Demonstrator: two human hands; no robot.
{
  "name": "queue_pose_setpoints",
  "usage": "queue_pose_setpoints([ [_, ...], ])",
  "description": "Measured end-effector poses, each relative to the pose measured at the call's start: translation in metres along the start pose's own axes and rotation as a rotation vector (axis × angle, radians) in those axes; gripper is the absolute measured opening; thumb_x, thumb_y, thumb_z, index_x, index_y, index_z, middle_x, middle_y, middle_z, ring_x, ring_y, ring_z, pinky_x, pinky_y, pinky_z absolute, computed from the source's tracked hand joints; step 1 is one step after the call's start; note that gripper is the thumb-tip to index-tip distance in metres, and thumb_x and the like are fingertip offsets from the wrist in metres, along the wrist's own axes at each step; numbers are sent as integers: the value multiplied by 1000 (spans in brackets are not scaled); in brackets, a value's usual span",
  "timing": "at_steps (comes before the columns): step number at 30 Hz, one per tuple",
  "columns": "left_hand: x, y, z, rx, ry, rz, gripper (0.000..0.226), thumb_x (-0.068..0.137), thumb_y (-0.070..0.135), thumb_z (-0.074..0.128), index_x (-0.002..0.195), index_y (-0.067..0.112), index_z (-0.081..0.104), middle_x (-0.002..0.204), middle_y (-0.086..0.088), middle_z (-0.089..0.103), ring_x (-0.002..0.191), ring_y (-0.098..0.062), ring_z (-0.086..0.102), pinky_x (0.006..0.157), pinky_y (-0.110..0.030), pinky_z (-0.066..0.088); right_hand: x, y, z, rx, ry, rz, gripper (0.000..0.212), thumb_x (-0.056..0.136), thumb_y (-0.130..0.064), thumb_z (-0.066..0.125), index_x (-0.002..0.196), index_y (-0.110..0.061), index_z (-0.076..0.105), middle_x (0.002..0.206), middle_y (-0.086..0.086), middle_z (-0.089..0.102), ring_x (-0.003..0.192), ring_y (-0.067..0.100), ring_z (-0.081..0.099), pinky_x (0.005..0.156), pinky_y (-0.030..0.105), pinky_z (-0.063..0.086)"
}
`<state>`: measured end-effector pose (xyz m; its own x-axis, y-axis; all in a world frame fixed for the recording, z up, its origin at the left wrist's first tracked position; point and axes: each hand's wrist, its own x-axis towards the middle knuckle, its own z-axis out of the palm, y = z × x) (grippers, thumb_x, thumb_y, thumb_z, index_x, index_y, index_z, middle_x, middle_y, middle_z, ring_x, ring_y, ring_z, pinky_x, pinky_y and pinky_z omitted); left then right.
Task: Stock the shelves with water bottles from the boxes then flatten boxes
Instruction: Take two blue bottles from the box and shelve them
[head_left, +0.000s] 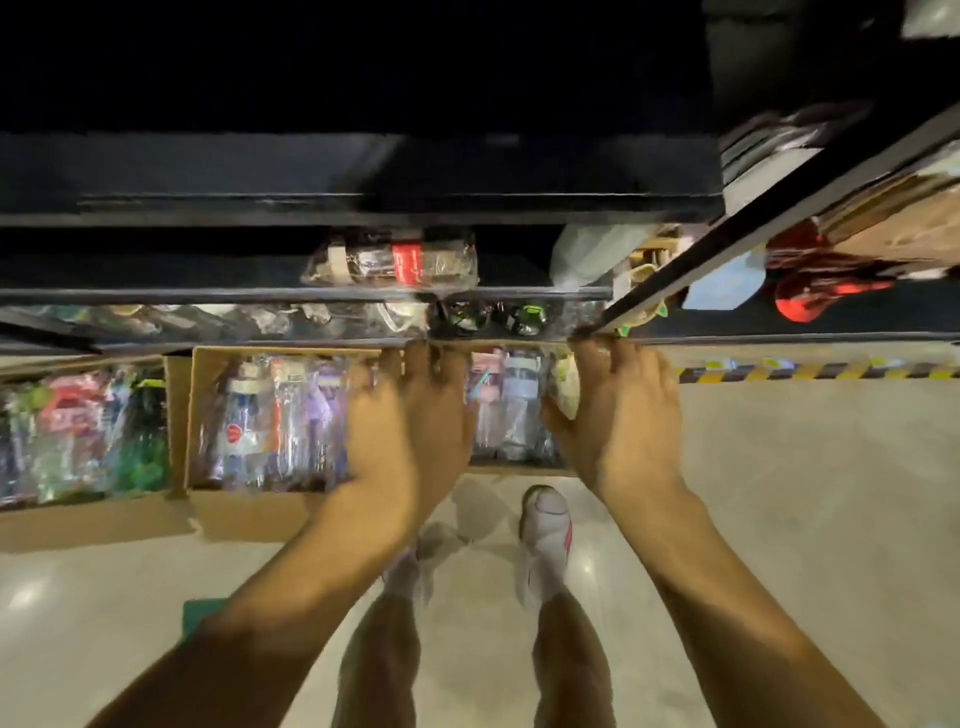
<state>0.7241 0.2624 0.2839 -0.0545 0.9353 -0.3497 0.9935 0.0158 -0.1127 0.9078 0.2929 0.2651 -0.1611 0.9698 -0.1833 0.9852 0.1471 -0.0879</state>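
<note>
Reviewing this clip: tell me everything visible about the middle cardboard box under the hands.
The middle cardboard box is brown, open-topped, flaps folded outward, sitting on the pale floor by the black shelving. Plastic-wrapped water bottles fill it. A second box adjoins its left side. The left hand and right hand overlap it; contact is unclear.

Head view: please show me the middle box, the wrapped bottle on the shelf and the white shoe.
middle box (249, 512), head view, on its front cardboard side.
wrapped bottle (389, 262), head view, on its middle, beside the red label.
white shoe (545, 530), head view, on its top.
</note>
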Motion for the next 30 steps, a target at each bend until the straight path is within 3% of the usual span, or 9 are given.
queue_pose_setpoints([
  [3,18,10,75,-14,-56,-34,54,101,37,35,152,19,33,146,-14,45,131,-37,46,106,-47,38,14,6,77,-7,-71,-13,65,87,-57,64,139,-19,55,125,15,60,120,38,52,113,53,37],
  [7,40,23,175,-76,-43,-66,44,99,26,52,139,9,58,114,-20,68,93,-36,66,81,-47,54,19,9,171,4,-133,12,66,85,-56,69,138,-17,57,123,19,58,120,43,53,106,53,42],
  [8,43,24,199,-57,-56,-70,41,101,28,53,136,8,61,110,-20,70,92,-36,67,81,-47,55,19,10,193,1,-131,15,65,85,-55,71,136,-16,58,121,20,59,116,44,55,103,53,44],
  [12,58,30,274,-52,-91,31,44,107,29,38,137,3,55,123,-26,66,110,-42,65,90,-51,54,24,16,270,23,-213,63,63,87,-56,69,133,-16,55,123,16,61,115,41,57,102,50,44],
  [15,84,39,320,-63,-188,-22,52,104,38,47,147,9,44,146,-21,52,132,-38,53,98,-45,53,32,27,324,151,-283,142,68,90,-53,70,141,-15,45,134,17,56,122,42,53,99,52,48],
  [19,124,47,384,-218,-235,-43,53,101,37,58,137,-2,55,132,-27,61,122,-44,61,95,-49,59,46,43,391,329,-315,296,86,89,-58,72,151,-14,31,144,18,50,128,42,54,102,53,51],
  [23,164,63,451,-569,-240,-258,61,103,35,58,150,2,38,150,-16,49,128,-33,59,97,-39,54,66,43,448,505,-335,429,104,78,-68,75,151,-13,26,151,17,44,133,42,51,104,54,49],
  [26,179,78,487,-682,-216,-392,89,101,61,52,159,3,18,158,-21,38,140,-39,47,108,-48,46,77,36,482,543,-297,490,123,63,-84,69,149,-10,24,149,20,39,131,45,49,103,58,49],
  [30,185,94,509,-734,-99,-497,100,97,72,51,161,6,13,155,-21,40,140,-38,45,115,-47,38,84,37,509,572,-197,548,115,66,-71,83,146,-10,28,146,16,42,130,42,51,103,59,49],
])
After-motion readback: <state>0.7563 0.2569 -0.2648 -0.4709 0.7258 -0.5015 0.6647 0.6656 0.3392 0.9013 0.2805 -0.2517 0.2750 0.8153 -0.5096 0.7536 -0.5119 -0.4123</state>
